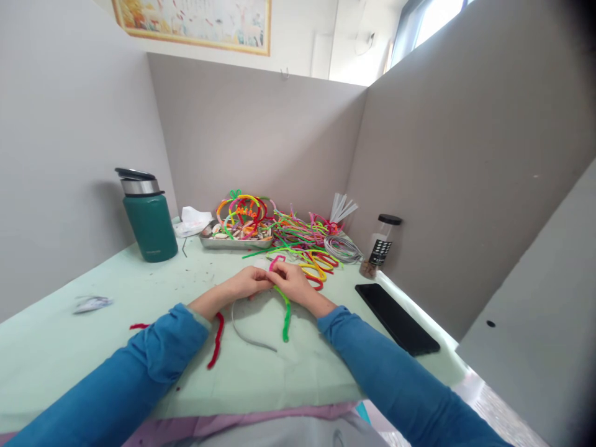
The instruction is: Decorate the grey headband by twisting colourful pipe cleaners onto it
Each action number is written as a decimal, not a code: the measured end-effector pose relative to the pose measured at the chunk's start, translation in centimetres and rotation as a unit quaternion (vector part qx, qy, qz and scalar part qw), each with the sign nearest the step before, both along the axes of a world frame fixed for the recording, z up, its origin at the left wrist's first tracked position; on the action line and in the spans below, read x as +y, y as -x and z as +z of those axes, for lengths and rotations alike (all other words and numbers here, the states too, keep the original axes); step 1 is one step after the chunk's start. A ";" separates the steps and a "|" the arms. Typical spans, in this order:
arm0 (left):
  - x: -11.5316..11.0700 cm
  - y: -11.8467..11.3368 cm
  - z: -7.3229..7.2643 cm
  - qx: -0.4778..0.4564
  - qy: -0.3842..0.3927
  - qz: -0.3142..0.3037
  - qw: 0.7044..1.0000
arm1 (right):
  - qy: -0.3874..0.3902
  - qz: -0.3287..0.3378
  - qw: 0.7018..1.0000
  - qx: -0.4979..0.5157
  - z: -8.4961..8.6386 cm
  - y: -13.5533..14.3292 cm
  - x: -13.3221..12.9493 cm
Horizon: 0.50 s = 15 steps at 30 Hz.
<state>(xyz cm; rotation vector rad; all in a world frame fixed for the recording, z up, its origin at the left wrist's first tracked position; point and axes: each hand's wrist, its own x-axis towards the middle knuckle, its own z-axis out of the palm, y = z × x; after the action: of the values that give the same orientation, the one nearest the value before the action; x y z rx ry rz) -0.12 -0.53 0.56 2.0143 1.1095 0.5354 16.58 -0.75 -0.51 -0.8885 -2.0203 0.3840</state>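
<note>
My left hand [249, 282] and my right hand [294, 284] meet over the middle of the table, fingers pinched together. Between them they hold a pipe cleaner [286, 326], whose green end hangs toward me. A pink pipe-cleaner loop [278, 259] sticks up beyond the fingertips; how it joins the green part is hidden by my fingers. Below my hands a curved grey wire [251, 340] lies on the cloth. Near my left wrist is a dark red pipe cleaner [215, 347], and a shorter red end [139, 326] shows beside my left sleeve.
A metal tray [235, 244] with shells and pipe-cleaner hoops stands at the back, next to a heap of coloured pipe cleaners [302, 228] and coiled grey wire [343, 249]. A green flask [151, 226] is left; a clear bottle [379, 245] and black phone [395, 318] are right. Grey partitions enclose the table.
</note>
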 end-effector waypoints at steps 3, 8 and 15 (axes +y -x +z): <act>-0.1 -0.1 0.1 0.010 -0.013 -0.001 1.000 | 0.002 -0.002 1.000 -0.004 -0.1 -0.1 0.1; -0.2 -0.1 0.2 0.014 -0.019 -0.001 1.000 | 0.002 -0.009 1.000 -0.013 -0.2 0.0 0.2; -0.5 -0.4 0.4 0.025 -0.037 -0.003 0.999 | 0.005 0.002 1.000 -0.004 -0.3 -0.2 0.3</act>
<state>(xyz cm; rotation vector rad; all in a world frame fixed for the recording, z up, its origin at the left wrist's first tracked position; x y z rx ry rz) 0.25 -0.98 0.95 2.1055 1.1277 0.5318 16.78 -0.44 -0.85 -0.8941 -2.0297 0.3930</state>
